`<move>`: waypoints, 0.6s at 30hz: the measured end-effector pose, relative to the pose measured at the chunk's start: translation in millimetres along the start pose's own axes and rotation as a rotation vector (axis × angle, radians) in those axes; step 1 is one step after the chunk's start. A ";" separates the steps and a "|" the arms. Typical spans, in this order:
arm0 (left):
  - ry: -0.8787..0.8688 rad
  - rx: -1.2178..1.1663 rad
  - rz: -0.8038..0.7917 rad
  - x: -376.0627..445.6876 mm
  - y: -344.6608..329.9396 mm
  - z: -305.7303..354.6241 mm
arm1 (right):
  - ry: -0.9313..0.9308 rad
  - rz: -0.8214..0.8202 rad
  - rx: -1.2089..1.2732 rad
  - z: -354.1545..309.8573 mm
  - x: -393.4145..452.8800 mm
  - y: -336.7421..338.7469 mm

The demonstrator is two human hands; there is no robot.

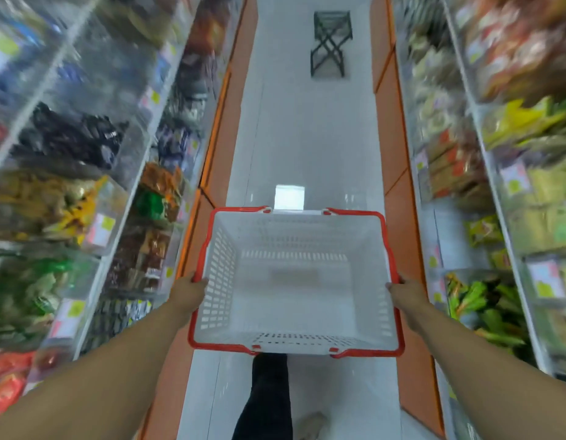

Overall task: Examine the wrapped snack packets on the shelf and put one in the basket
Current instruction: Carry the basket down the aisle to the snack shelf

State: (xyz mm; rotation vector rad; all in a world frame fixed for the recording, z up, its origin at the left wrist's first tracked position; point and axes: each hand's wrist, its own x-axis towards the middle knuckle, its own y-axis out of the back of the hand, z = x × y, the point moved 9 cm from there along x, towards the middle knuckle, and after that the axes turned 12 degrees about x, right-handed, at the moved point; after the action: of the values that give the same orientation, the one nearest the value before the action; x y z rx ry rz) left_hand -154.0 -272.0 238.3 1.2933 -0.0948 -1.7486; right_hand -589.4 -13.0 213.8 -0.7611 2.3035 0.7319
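Observation:
A white plastic basket [364,249] with a red rim hangs in front of me over the aisle floor, with nothing inside it. My left hand [188,290] grips its left rim and my right hand [405,292] grips its right rim. Wrapped snack packets fill the shelves on both sides: yellow and green ones on the left shelf [68,211], green ones low on the right shelf [488,306]. The shelves are blurred, so labels cannot be read.
A narrow white-tiled aisle [307,138] runs ahead between orange shelf bases. A dark folding stool [329,42] stands in the aisle at the far end. My dark trouser leg [269,398] and a shoe show below the basket.

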 end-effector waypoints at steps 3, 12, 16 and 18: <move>-0.025 -0.011 -0.019 18.7 30.6 50.4 | 0.033 0.030 0.036 -70.5 10.9 -14.3; -0.048 -0.067 -0.005 97.9 105.1 192.9 | 0.047 0.076 0.090 -231.0 72.2 -62.7; -0.022 -0.065 -0.037 143.3 118.6 258.2 | 0.021 0.066 0.133 -282.2 117.3 -78.8; 0.001 -0.068 -0.036 165.9 123.7 290.5 | 0.018 0.032 0.141 -310.5 145.1 -89.3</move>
State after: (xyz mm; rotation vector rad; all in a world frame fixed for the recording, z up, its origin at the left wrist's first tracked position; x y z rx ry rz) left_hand -308.0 -584.2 315.9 1.2538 -0.0107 -1.7666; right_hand -737.7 -324.0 295.9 -0.6702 2.3598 0.5713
